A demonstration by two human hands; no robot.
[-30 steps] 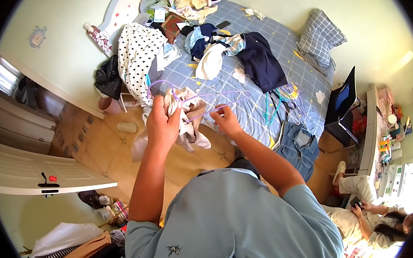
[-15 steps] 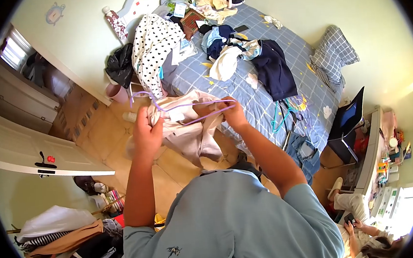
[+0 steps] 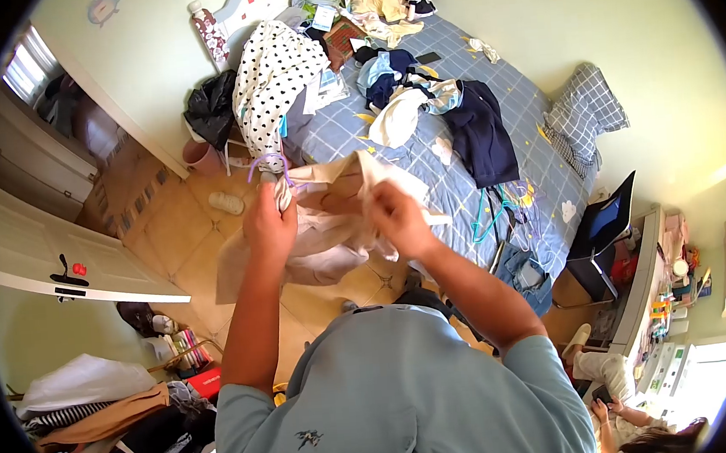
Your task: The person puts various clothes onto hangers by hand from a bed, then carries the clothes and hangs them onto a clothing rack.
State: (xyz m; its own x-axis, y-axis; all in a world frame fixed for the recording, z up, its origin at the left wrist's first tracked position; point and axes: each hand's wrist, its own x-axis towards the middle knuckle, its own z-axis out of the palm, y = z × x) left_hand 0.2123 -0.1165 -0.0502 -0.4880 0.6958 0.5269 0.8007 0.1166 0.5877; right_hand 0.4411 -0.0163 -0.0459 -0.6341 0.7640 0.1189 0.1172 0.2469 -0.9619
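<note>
A pale beige garment (image 3: 323,259) hangs spread between my hands, above the floor and beside the bed. The purple clothes hanger (image 3: 267,159) shows its hook above the cloth, while most of its frame is hidden inside. My left hand (image 3: 270,223) is closed around the garment near the hook, with the hanger at its fingers. On the other side, my right hand (image 3: 400,220) has its fingers curled in at the garment's edge, slightly blurred. Whether it also touches the hanger cannot be made out.
Clothes, including dark navy trousers (image 3: 481,134), lie on the blue checked bed (image 3: 332,140). Several hangers (image 3: 489,218) and jeans (image 3: 525,274) are at its near edge. An open door (image 3: 88,262) and clothes pile (image 3: 98,413) are left. Another person (image 3: 616,411) sits at right holding a phone.
My right hand has moved nearer, and the hanger's long bar that stretched between my hands is now covered by cloth. The garment is spread wider and hangs farther left.
</note>
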